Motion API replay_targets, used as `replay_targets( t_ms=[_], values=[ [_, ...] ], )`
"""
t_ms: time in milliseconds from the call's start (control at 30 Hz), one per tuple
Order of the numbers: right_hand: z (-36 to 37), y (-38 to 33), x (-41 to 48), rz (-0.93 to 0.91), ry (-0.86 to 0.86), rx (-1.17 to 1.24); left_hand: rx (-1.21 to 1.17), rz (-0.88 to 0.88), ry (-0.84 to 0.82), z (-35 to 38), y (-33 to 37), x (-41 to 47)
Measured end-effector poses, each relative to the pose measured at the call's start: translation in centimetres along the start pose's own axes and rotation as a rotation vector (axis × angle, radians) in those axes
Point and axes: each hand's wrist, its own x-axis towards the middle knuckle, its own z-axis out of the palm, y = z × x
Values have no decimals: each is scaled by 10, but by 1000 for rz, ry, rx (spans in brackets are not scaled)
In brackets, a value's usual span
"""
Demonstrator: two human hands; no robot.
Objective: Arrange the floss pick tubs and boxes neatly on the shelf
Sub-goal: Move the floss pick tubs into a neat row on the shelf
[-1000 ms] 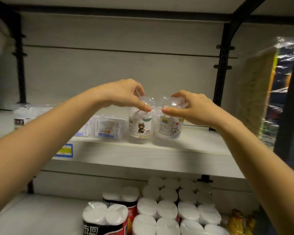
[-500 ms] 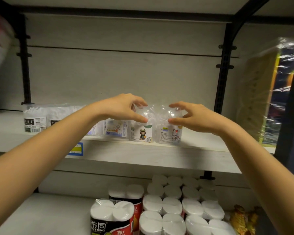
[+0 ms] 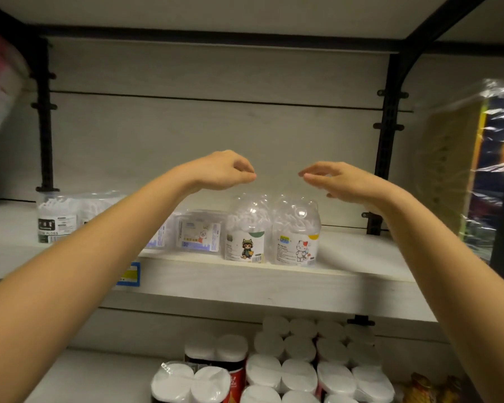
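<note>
Two clear dome-topped floss pick tubs stand side by side on the white shelf (image 3: 274, 283): the left tub (image 3: 246, 228) has a cat-figure label, the right tub (image 3: 297, 231) a white kitten label. Left of them sit flat clear floss boxes (image 3: 200, 232), and a round tub with a dark label (image 3: 56, 218) stands at the far left. My left hand (image 3: 221, 170) hovers above the left tub, fingers loosely curled, holding nothing. My right hand (image 3: 341, 181) hovers above the right tub, fingers relaxed and apart from it.
Black shelf uprights (image 3: 386, 158) rise behind the tubs at left and right. A plastic-wrapped pack (image 3: 472, 170) stands at the right. Toilet paper rolls (image 3: 288, 362) fill the lower shelf. A yellow and blue price tag (image 3: 130, 274) is on the shelf edge.
Both hands have let go of the two tubs and lifted above them. The tubs stay standing together on the shelf.
</note>
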Motion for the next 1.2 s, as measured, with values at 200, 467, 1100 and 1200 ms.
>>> replay_targets(
  t_ms=[200,467,1100,1200],
  values=[
    [26,13,37,151,-231,118,39,-68,-190,9,-3,34],
    [25,16,35,198,-306,152,-4,-71,-295,13,-11,37],
    [20,-97,7,-271,-188,-271,282,-159,-297,-84,-69,-41],
    [44,-126,24,-191,-322,-428,329,-174,-409,-94,-92,-42]
  ],
)
